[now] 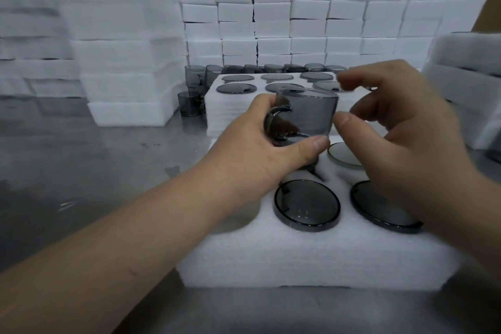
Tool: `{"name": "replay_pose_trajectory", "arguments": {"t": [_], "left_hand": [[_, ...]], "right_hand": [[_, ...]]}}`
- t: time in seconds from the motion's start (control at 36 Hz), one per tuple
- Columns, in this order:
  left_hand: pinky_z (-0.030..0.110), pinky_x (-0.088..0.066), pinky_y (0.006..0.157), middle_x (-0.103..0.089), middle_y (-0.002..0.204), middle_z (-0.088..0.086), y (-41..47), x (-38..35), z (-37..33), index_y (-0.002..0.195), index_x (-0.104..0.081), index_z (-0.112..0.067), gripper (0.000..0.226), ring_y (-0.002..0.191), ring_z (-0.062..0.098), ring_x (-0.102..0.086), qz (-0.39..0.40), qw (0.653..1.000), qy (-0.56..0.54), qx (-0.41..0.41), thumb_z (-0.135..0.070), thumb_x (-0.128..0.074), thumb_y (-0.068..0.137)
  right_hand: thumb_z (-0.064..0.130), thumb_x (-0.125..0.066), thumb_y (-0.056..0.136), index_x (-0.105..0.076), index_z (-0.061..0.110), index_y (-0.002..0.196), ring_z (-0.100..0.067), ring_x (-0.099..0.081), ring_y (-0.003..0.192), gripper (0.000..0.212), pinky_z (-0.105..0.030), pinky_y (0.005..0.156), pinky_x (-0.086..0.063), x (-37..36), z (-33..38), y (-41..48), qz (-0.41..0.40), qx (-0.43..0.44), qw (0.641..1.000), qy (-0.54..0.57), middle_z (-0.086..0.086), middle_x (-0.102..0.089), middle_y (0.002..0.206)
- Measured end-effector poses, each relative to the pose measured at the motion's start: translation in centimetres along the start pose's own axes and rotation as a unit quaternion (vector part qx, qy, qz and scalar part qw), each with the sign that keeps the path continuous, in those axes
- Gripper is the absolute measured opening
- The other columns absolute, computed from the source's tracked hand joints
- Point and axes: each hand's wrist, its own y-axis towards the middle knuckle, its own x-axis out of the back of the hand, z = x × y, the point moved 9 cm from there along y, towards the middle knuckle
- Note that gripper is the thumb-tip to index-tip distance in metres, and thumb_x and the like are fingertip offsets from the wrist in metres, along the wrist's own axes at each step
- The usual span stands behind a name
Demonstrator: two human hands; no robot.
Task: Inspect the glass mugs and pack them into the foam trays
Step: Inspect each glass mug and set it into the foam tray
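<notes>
Three mugs (307, 205) already sat sunk in the near foam tray (311, 260). Above that tray's far-left corner, the left hand (260, 149) gripped a smoky glass mug (307, 112), its handle by the palm. The right hand (401, 127) hovered loosely open, thumb just beside the glass. Inspection looked to be in hand. Next would likely come lowering it squarely into a pocket there, hidden under the hand.

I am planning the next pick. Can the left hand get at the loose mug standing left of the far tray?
Probably not yet. The left hand already grips a grey mug over the near tray. The loose mug itself stands unblocked on the table.
</notes>
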Motion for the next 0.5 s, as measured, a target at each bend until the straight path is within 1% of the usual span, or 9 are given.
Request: {"name": "replay_pose_trajectory", "arguments": {"t": [0.03,0.11,0.14,0.19,0.25,0.33,0.39,0.44,0.5], "left_hand": [[0.009,-0.048,0.07,-0.069,0.088,-0.018,0.0,0.1,0.0,0.092,-0.048,-0.047,0.053,0.084,-0.005,-0.065,-0.004,1.0,0.001,0.0,-0.066,-0.066,0.047],[0.025,-0.051,0.082,-0.069,0.092,-0.013,0.0,0.2,-0.2,0.091,-0.049,-0.048,0.051,0.089,0.003,-0.067,-0.015,1.0,-0.001,-0.006,-0.066,-0.066,0.047],[0.026,-0.051,0.083,-0.068,0.091,-0.014,0.0,0.2,-0.2,0.089,-0.051,-0.049,0.048,0.089,0.004,-0.067,-0.017,1.0,-0.006,-0.007,-0.066,-0.066,0.047],[0.012,-0.048,0.076,-0.066,0.087,-0.026,-0.1,0.4,-0.7,0.084,-0.053,-0.051,0.041,0.085,-0.006,-0.064,-0.024,1.0,0.007,-0.015,-0.067,-0.063,0.048],[0.001,-0.041,0.065,-0.061,0.08,-0.038,-0.2,0.5,-1.3,0.081,-0.054,-0.046,0.038,0.078,-0.017,-0.059,-0.03,0.999,0.029,-0.03,-0.068,-0.058,0.05],[0.005,-0.04,0.067,-0.065,0.079,-0.027,-0.2,0.9,-1.2,0.083,-0.055,-0.042,0.047,0.078,-0.013,-0.059,-0.046,0.997,0.05,-0.023,-0.074,-0.05,0.049],[0.008,-0.039,0.068,-0.064,0.076,-0.024,-0.1,1.1,-1.1,0.082,-0.058,-0.039,0.051,0.078,-0.009,-0.059,-0.05,0.997,0.048,-0.02,-0.076,-0.046,0.05],[0.002,-0.037,0.063,-0.061,0.066,-0.031,-0.1,1.1,-1.3,0.075,-0.062,-0.042,0.041,0.072,-0.014,-0.056,-0.048,0.997,0.056,-0.025,-0.075,-0.046,0.056],[-0.002,-0.036,0.06,-0.058,0.062,-0.037,-0.1,1.0,-1.4,0.067,-0.06,-0.058,0.017,0.068,-0.018,-0.055,-0.041,0.998,0.054,-0.018,-0.069,-0.047,0.067]], "right_hand": [[0.033,-0.05,0.078,-0.046,0.039,0.106,0.0,-0.054,0.073,0.028,-0.007,0.068,-0.041,0.1,-0.2,0.0,-0.002,-0.013,1.0,0.008,0.02,-0.048,0.101],[0.029,-0.054,0.076,-0.041,0.048,0.1,-0.008,-0.054,0.071,0.033,-0.01,0.064,-0.042,0.0,-0.6,0.0,0.0,-0.039,0.999,0.017,0.021,-0.049,0.094],[0.026,-0.053,0.076,-0.041,0.048,0.099,-0.01,-0.054,0.071,0.034,-0.011,0.063,-0.042,-0.1,-0.7,0.0,0.003,-0.045,0.999,0.018,0.022,-0.049,0.093],[0.024,-0.053,0.075,-0.04,0.049,0.097,-0.012,-0.054,0.071,0.035,-0.011,0.062,-0.041,-0.2,-0.8,0.0,0.013,-0.05,0.998,0.023,0.022,-0.049,0.092],[0.023,-0.053,0.075,-0.04,0.049,0.098,-0.012,-0.054,0.072,0.038,-0.009,0.062,-0.041,-0.4,-0.7,0.0,0.02,-0.051,0.998,0.026,0.022,-0.049,0.092],[0.025,-0.055,0.073,-0.038,0.048,0.101,-0.008,-0.054,0.073,0.04,-0.011,0.065,-0.042,-0.6,-0.6,-0.1,0.032,-0.05,0.998,0.036,0.021,-0.048,0.097],[0.034,-0.053,0.071,-0.037,0.048,0.104,-0.005,-0.055,0.076,0.039,-0.009,0.07,-0.042,-0.8,-0.4,-0.1,0.044,-0.044,0.997,0.037,0.017,-0.05,0.104],[0.039,-0.049,0.069,-0.035,0.047,0.107,-0.002,-0.056,0.08,0.042,-0.007,0.073,-0.041,-1.0,-0.2,-0.1,0.058,-0.037,0.997,0.033,0.013,-0.05,0.11],[0.039,-0.049,0.069,-0.036,0.042,0.114,0.001,-0.054,0.084,0.047,-0.006,0.075,-0.041,-1.3,0.0,-0.1,0.072,-0.027,0.997,0.025,0.016,-0.048,0.113]]}}
